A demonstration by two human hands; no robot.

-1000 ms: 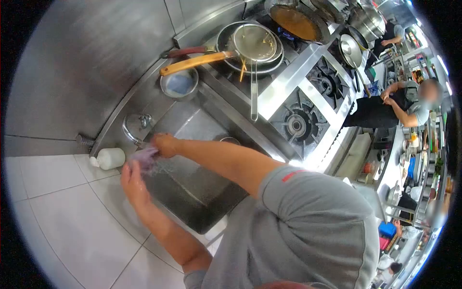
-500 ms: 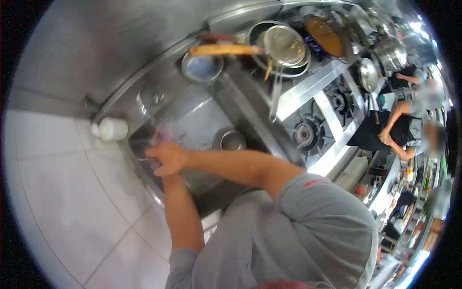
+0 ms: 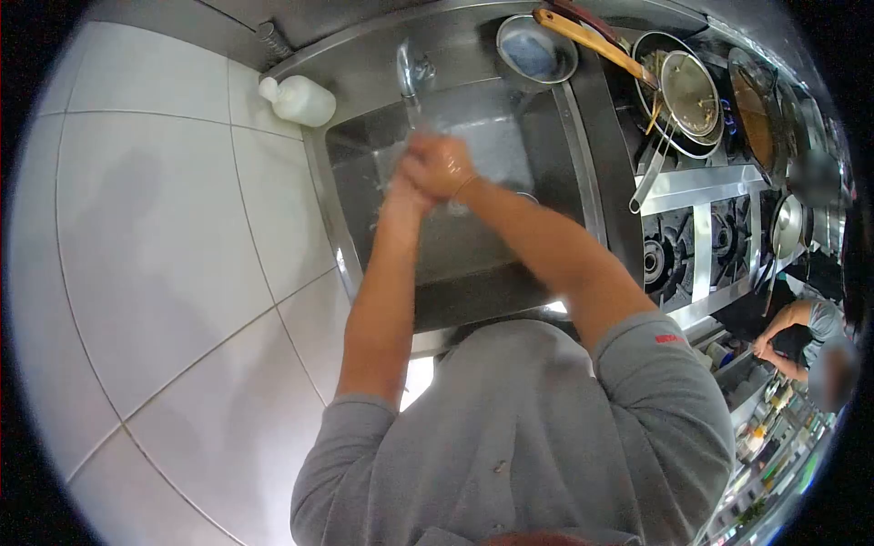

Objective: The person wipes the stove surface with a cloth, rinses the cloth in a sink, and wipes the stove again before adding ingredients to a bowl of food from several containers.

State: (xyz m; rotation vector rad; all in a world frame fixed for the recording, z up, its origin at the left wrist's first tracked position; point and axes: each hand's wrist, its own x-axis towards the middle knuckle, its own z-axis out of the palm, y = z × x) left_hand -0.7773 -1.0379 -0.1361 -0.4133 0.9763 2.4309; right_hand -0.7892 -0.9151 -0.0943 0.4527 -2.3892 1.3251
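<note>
My right hand (image 3: pixel 444 166) and my left hand (image 3: pixel 410 180) are pressed together over the steel sink (image 3: pixel 469 246), beneath the curved faucet (image 3: pixel 406 68). Water runs from the spout toward them, and the skin of the right hand glistens wet. The right hand's fingers look curled in against the left hand; anything between the palms is hidden. Motion blurs both hands, and the left hand's fingers are mostly covered. On the sink's left rim lies or leans a white plastic bottle (image 3: pixel 305 100).
A metal bowl (image 3: pixel 569 65) with something bluish inside stands at the sink's back right corner. Beyond it, a wire strainer (image 3: pixel 689 91) rests over a pan beside a wooden handle (image 3: pixel 587 41). Gas burners (image 3: pixel 655 262) line the right. Another person (image 3: pixel 792 332) stands at far right.
The view has turned, so the sink now sits more centrally. My hands stay together and are now under the faucet's stream. The pinkish blur near them no longer shows.
</note>
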